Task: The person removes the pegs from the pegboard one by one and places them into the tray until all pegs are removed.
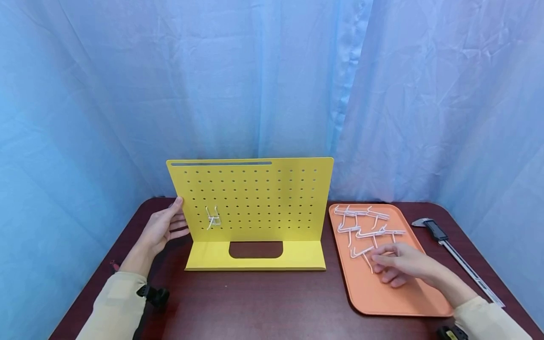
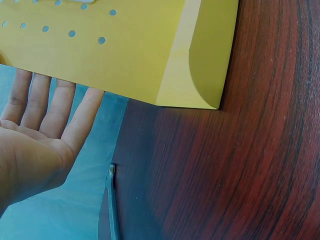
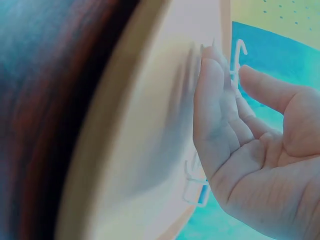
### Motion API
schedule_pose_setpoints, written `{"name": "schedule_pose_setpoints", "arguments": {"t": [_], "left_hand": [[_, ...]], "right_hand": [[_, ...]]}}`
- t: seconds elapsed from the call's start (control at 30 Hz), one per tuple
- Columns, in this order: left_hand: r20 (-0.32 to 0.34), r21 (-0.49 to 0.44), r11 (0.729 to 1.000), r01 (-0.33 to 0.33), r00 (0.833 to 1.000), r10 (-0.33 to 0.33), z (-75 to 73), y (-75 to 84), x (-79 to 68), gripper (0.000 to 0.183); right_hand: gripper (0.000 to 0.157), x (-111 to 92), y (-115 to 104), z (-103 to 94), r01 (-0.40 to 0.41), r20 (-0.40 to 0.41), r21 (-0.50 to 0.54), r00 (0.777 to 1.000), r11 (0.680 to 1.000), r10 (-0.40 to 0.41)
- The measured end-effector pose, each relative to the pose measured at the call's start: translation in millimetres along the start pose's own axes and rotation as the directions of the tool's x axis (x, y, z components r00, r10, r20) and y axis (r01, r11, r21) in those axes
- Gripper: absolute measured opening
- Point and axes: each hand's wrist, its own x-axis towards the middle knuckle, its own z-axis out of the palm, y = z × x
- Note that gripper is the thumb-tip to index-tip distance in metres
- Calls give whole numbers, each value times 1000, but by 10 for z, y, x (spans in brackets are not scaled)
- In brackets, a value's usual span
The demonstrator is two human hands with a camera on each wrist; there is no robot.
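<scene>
A yellow pegboard (image 1: 262,202) stands upright on its own base, with one white wire hook (image 1: 214,218) in its lower left holes. My left hand (image 1: 159,229) holds the board's left edge, thumb at the front and fingers (image 2: 55,102) reaching behind it. Over the orange tray (image 1: 361,297), my right hand (image 1: 401,264) hovers with thumb and fingers apart. Its fingertips are right beside the nearest white wire hook (image 1: 360,254). Several more white hooks (image 1: 371,233) lie on the tray's far half.
A digital caliper (image 1: 465,269) lies along the table's right side, beyond the tray. Near the left table edge is a slim tool (image 2: 113,200), partly cut off by the frame. Blue curtains (image 1: 255,85) hang around the dark wooden table (image 1: 255,302).
</scene>
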Motion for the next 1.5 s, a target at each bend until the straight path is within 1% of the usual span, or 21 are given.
{"name": "schedule_pose_setpoints", "arguments": {"t": [0.13,0.3,0.47,0.67,0.8,0.87,0.93,1.07,1.13,1.33,1.5], "left_hand": [[-1,6,1000,-1,1000,1,0,4,7,63],[-3,9,1000,-2,1000,2,2,7,9,64],[-2,11,1000,1,1000,-1,3,5,9,66],[-1,10,1000,4,1000,-4,4,8,13,66],[-3,10,1000,7,1000,-7,3,8,13,67],[-5,8,1000,8,1000,-8,3,6,10,67],[-6,5,1000,9,1000,-9,1,3,8,67],[-8,1,1000,9,1000,-9,-2,0,4,66],[-8,-1,1000,8,1000,-8,-4,-2,3,66],[-8,-3,1000,11,1000,-11,-1,-1,0,64],[-8,11,1000,10,1000,-10,0,9,-3,69]], "right_hand": [[45,-47,-71,-49,40,12,8,999,999,-40],[46,-96,-237,-87,104,24,4,994,995,-104],[50,-122,-447,-18,167,57,31,984,986,-168],[44,-118,-763,193,250,81,91,963,964,-257],[50,-93,-974,359,292,65,129,951,948,-302],[54,-70,-1063,434,298,62,147,949,943,-310],[57,-39,-1139,503,308,75,159,944,938,-323],[57,40,-1284,650,327,103,173,932,929,-347],[57,83,-1349,730,358,116,181,917,916,-382],[59,184,-1522,957,370,147,255,899,894,-414],[61,313,-1621,1130,366,162,308,889,878,-428]]}}
